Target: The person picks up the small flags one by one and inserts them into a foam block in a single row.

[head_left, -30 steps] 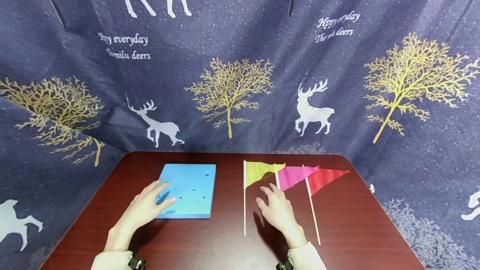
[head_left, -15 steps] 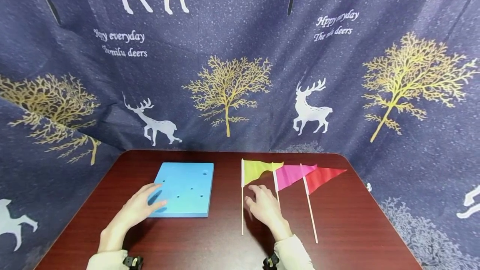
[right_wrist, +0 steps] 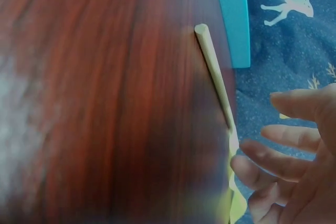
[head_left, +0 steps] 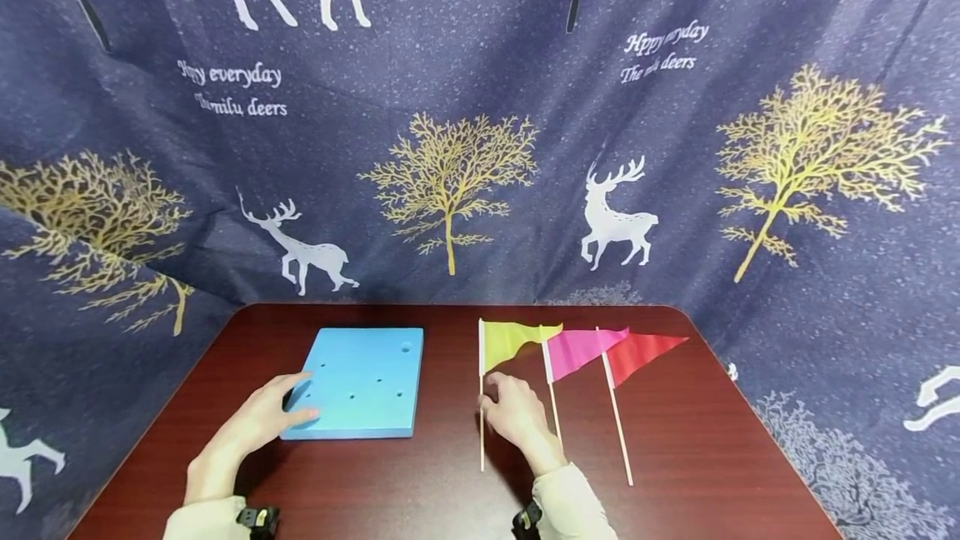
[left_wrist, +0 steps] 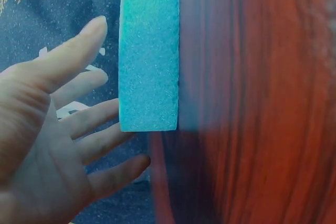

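Note:
A blue foam board with several small holes lies flat on the left part of the table. My left hand is at its left edge, thumb and fingers spread; the left wrist view shows the board's side beside them. A yellow pennant flag lies right of the board, its thin stick pointing toward me. My right hand hovers around that stick with loosely bent fingers. In the right wrist view the thumb and fingers are apart, with no grip on the stick visible.
A pink flag and a red flag lie right of the yellow one, their tips overlapping in a row. The dark red-brown table ends at a patterned blue cloth behind it.
My right hand has moved left, from between the yellow and pink flags to the yellow flag's stick. My left hand has drawn back slightly left over the board. The view has shifted a little.

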Tool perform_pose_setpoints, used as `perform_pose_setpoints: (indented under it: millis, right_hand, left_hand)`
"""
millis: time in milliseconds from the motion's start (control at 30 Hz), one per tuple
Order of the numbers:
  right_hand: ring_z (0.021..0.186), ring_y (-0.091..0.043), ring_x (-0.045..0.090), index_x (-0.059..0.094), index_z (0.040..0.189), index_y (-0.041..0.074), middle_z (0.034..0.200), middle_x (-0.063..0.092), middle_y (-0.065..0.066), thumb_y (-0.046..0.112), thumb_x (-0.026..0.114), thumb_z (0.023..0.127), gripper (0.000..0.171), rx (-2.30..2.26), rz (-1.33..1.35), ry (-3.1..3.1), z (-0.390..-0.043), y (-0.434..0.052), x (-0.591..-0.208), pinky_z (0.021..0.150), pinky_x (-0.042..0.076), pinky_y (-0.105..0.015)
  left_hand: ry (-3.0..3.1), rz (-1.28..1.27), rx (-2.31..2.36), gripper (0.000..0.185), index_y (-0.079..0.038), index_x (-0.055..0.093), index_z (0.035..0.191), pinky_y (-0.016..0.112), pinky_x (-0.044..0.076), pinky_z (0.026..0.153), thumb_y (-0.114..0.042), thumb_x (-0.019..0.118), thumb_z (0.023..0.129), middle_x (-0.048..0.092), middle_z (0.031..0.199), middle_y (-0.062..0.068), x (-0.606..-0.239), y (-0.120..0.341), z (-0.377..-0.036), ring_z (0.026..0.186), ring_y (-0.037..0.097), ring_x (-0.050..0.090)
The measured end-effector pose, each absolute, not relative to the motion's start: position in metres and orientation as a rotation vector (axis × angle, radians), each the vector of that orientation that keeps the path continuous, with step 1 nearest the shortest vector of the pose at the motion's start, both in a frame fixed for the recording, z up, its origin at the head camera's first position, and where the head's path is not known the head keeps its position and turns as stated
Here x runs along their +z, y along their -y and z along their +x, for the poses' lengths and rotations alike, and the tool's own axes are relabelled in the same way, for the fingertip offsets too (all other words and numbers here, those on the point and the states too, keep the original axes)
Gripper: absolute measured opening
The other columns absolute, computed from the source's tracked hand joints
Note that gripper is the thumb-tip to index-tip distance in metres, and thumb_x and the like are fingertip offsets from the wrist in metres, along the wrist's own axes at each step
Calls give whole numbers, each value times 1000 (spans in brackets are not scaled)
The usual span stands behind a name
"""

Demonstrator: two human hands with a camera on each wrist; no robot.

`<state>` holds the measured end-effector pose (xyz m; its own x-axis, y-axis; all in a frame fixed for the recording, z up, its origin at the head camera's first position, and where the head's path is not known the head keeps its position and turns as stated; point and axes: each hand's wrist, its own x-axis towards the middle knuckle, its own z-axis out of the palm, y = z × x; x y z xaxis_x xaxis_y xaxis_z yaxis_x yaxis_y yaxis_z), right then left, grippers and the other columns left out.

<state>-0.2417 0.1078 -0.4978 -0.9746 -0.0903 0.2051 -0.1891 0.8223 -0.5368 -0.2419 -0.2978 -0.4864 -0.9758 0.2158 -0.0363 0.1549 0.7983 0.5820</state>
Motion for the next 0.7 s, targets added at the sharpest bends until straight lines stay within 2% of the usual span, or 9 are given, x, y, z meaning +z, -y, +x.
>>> perform_pose_setpoints:
  millis: [200, 333, 533, 700]
  right_hand:
    - [76, -31, 66, 68, 85, 20, 81, 67, 0, 26, 73, 83, 8, 879, 182, 2872, -248, -103, -501, 58, 47, -45]
    - [74, -32, 65, 64, 75, 20, 76, 65, -1, 23, 75, 82, 14, 889, 152, 2883, -250, -101, -503, 58, 47, -45]
    - [69, -32, 64, 64, 70, 12, 71, 63, -5, 19, 78, 80, 18, 902, 153, 2889, -254, -99, -502, 63, 50, -44]
    - [69, -35, 65, 62, 64, 11, 68, 63, -8, 17, 79, 77, 22, 874, 116, 2939, -255, -94, -502, 65, 52, -45]
  left_hand:
    - [-2832, 257, 947, 84, 7, 42, 143, 62, 41, 91, -44, 75, 85, 39, 141, 35, -489, 303, -246, 126, 52, 40]
    - [-2792, 231, 964, 84, 6, 41, 144, 60, 44, 89, -44, 75, 85, 42, 140, 36, -490, 307, -246, 125, 52, 42]
    - [-2773, 232, 987, 82, 8, 41, 143, 58, 45, 88, -42, 74, 86, 48, 134, 35, -490, 313, -247, 121, 50, 48]
    - [-2773, 229, 994, 82, 8, 42, 143, 59, 44, 89, -43, 73, 86, 48, 134, 35, -493, 316, -245, 121, 51, 47]
